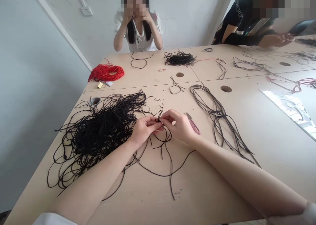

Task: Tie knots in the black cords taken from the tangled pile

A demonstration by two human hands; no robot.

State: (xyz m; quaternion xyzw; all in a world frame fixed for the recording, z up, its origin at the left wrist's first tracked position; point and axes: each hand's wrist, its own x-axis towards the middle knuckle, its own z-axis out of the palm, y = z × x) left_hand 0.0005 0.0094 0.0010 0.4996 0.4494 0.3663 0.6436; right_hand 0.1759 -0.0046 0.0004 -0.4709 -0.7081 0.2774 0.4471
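Note:
Between both hands, above the wooden table (212, 185), is a black cord (170, 167) with a small knot or loop at the fingertips. My left hand (144, 129) pinches it from the left, thumb against fingers. From the other side my right hand (179, 124) grips the same cord, its fingertips meeting the left ones. Loose ends trail down onto the tabletop toward me. Fingers cover part of the knot, so its form is unclear. Just right of my right hand lie small thread snips (194, 123) with pinkish handles.
A large tangled heap of black cords (101, 129) lies left of my hands. To the right is a looped black cord bundle (219, 114). Farther off are a red cord coil (107, 72) and another black bundle (179, 58). Two people sit across the table, which has round holes.

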